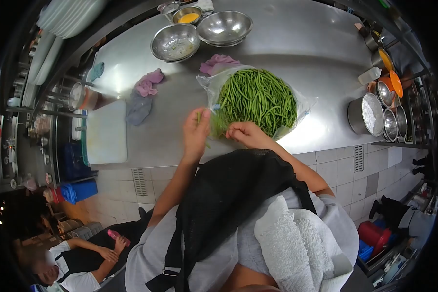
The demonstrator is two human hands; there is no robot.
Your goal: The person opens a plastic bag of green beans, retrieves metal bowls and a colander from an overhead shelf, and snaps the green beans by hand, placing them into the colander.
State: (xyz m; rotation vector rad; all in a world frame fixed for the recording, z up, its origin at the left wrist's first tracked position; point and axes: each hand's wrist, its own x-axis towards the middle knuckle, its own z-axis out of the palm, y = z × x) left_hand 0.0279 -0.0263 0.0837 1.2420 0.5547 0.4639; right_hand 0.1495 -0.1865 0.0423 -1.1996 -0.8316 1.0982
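Observation:
A large heap of green beans (259, 100) lies in an open clear plastic bag (299, 109) on the steel table. Left of the heap, my left hand (196, 132) is raised with its fingers closed round a few green beans (199, 117). My right hand (243, 132) is at the heap's lower left edge, its fingers pinched together; what they hold, if anything, is too small to name. Some blurred green beans (220, 121) show between my two hands, over the bag's left side.
Steel bowls (175, 43) stand at the far edge of the table (297, 41). Pink and grey cloths (143, 95) and a white cutting board (107, 134) lie to the left. Pots (366, 114) and a bottle (370, 75) are at the right. Another person (90, 255) is at the lower left.

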